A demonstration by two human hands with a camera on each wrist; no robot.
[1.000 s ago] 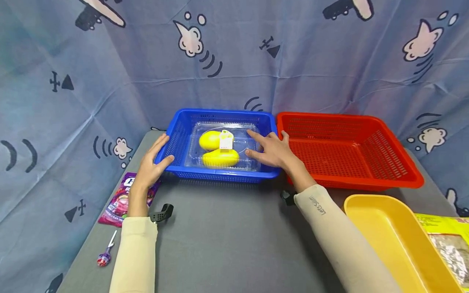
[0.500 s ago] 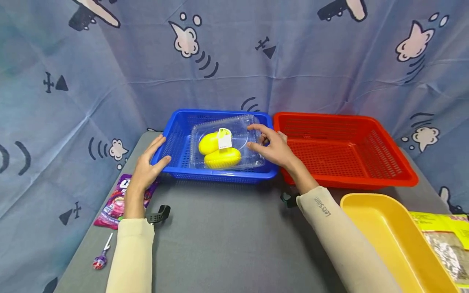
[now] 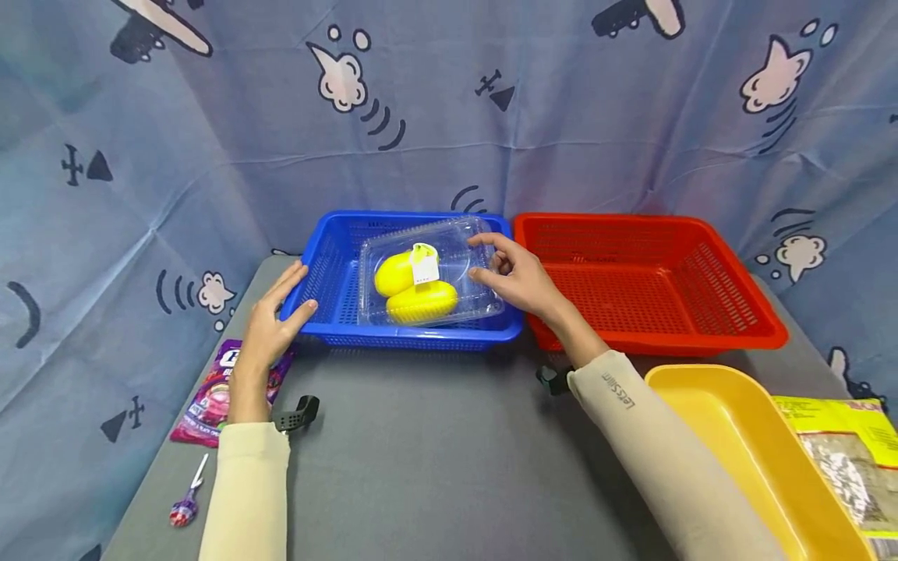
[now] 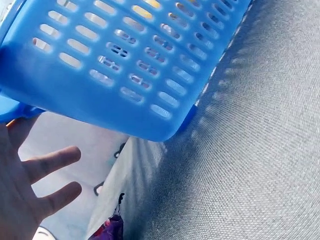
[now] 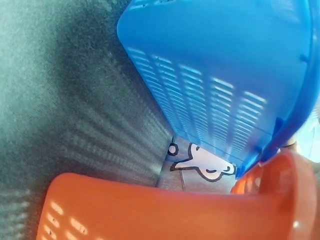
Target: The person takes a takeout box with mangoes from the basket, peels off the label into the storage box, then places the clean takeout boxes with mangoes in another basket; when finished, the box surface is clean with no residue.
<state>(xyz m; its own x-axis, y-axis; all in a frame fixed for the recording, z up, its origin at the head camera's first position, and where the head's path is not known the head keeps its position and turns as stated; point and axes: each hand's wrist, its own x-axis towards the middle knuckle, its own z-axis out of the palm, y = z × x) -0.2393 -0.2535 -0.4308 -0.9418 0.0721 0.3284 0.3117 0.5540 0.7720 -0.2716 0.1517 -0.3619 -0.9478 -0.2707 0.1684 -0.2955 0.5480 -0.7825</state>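
Note:
A clear plastic clamshell box (image 3: pixel 463 300) holds two yellow mango-shaped fruits (image 3: pixel 421 302) and bears a white label (image 3: pixel 425 269). It sits slanted inside the blue basket (image 3: pixel 414 333), its right side raised. My right hand (image 3: pixel 522 276) pinches the box's right edge with bent fingers and thumb. At the basket's left rim, my left hand (image 3: pixel 270 319) holds on, thumb over the rim and fingers along the outside. The left wrist view shows the basket's slotted side (image 4: pixel 100 60) and spread fingers (image 4: pixel 52 165). The right hand's grip is hidden in the right wrist view.
A red basket (image 3: pixel 659 339) adjoins the blue one on the right. Nearer stand a yellow tray (image 3: pixel 737 436) and a yellow packet (image 3: pixel 842 452). At left lie a purple packet (image 3: pixel 210 401) and a lollipop (image 3: pixel 185 510). A patterned curtain (image 3: pixel 421 93) hangs behind.
My right hand has gone from spread fingers over the clamshell box to pinching its right edge. The box's right side has risen and turned slightly. My left hand stays at the rim.

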